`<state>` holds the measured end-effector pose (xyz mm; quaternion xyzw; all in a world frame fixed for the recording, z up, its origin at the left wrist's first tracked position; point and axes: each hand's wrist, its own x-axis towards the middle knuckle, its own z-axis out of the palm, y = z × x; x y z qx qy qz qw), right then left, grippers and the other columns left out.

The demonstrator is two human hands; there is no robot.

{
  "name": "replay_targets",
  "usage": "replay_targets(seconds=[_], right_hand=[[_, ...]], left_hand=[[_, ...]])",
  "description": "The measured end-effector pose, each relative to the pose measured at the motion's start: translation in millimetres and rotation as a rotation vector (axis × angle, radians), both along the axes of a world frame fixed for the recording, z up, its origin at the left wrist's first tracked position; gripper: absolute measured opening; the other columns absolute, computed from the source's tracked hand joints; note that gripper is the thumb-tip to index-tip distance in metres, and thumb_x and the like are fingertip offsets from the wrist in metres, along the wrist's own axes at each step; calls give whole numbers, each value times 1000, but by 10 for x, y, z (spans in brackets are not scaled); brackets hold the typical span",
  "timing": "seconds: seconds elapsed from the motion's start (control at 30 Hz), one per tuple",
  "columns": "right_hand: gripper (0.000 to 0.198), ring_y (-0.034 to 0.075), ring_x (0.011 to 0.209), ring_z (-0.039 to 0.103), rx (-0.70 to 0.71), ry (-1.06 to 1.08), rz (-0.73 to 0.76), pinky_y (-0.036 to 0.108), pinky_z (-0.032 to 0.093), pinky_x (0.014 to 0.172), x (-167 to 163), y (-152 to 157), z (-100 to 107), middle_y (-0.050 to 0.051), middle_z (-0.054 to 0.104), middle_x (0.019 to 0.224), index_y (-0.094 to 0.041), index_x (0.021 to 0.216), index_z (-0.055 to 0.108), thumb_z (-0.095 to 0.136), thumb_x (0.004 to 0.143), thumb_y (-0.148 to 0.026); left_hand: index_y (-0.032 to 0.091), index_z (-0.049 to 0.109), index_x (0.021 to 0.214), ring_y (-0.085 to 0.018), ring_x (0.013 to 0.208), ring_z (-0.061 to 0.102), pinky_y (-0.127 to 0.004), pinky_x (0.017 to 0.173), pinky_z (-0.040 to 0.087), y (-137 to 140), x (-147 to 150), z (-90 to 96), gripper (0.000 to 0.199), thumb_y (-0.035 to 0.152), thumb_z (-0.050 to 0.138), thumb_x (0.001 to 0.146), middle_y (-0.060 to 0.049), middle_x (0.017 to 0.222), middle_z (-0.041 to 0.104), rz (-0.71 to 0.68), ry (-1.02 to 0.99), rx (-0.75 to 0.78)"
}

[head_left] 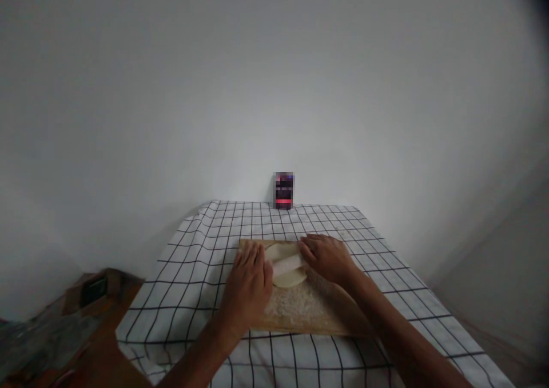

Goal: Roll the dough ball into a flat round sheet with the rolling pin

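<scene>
A pale rolling pin [286, 265] lies slantwise across a flat round of dough [292, 279]. My left hand [249, 279] is over the pin's left end, its fingers pointing forward and hiding that end. Over the other end, a little farther from me, my right hand [326, 256] is closed with its fingers curled. The dough shows on both sides of the pin, between my hands. Beneath it is a wooden board [295, 319], dusted with white flour on the side nearer me.
A white tablecloth [206, 296] with a black grid covers the table. A phone-like dark object [283, 191], blurred out, stands at the back against the white wall [274, 91]. An open cardboard box [92, 291] sits lower down, left of the table.
</scene>
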<state>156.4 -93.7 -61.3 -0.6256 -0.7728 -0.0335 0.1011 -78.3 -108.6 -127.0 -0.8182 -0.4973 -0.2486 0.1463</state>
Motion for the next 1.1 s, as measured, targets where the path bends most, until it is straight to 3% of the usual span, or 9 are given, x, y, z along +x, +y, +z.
replay_targets(seconds=[0.1, 0.3, 0.5, 0.7, 0.83, 0.9, 1.0, 1.1], right_hand=[[45, 23, 121, 72, 37, 9, 34, 30, 48, 98, -8, 43, -13, 7, 80, 125, -25, 111, 80, 37, 112, -38], [52, 27, 102, 78, -3, -110, -19, 36, 52, 92, -48, 72, -7, 9, 84, 106, -23, 101, 80, 32, 113, -37], [42, 23, 138, 64, 59, 22, 85, 34, 45, 113, 3, 116, -72, 6, 80, 129, -25, 114, 80, 39, 112, -34], [50, 26, 115, 76, 50, -31, 70, 43, 46, 114, -42, 181, -86, 9, 83, 115, -23, 105, 80, 33, 114, -34], [44, 27, 143, 59, 86, 62, 98, 45, 40, 123, 12, 48, -134, 8, 77, 136, -22, 117, 80, 38, 112, -35], [45, 27, 148, 54, 103, 121, 98, 46, 40, 124, 47, -62, -164, 7, 74, 142, -22, 122, 79, 38, 112, -36], [47, 28, 141, 60, 138, 164, 85, 47, 46, 117, 77, -272, -194, 7, 72, 145, -23, 126, 77, 34, 114, -38], [47, 28, 128, 65, 176, 146, 59, 47, 52, 106, 78, -522, -212, 9, 71, 144, -25, 127, 76, 34, 114, -40]], left_hand=[[8, 57, 148, -35, 153, 49, -61, 125, 44, -97, 0, -46, 48, 31, 38, 110, -23, 156, 60, -27, -15, 5], [12, 65, 138, -34, 144, 59, -60, 120, 50, 183, -4, 124, 44, 27, 37, 109, -20, 146, 69, 59, 10, -97], [10, 57, 148, -34, 152, 50, -62, 126, 42, -137, 23, -23, 49, 32, 37, 110, -22, 155, 61, -30, -21, -28], [15, 67, 138, -35, 147, 57, -62, 121, 48, 33, 7, 78, 43, 30, 38, 109, -20, 146, 69, 27, -25, -84], [9, 57, 149, -35, 151, 52, -62, 123, 46, -191, 54, 30, 50, 33, 38, 110, -22, 154, 62, -16, -46, -18], [6, 51, 154, -35, 153, 49, -59, 123, 46, -346, 74, -2, 55, 37, 39, 110, -23, 160, 56, -36, -51, 20], [7, 50, 155, -33, 154, 47, -54, 122, 49, -442, 71, 8, 56, 39, 38, 111, -21, 164, 52, -73, -45, 32], [11, 53, 154, -34, 155, 46, -57, 122, 47, -368, 34, 74, 54, 40, 38, 111, -17, 163, 54, -94, -25, 11]])
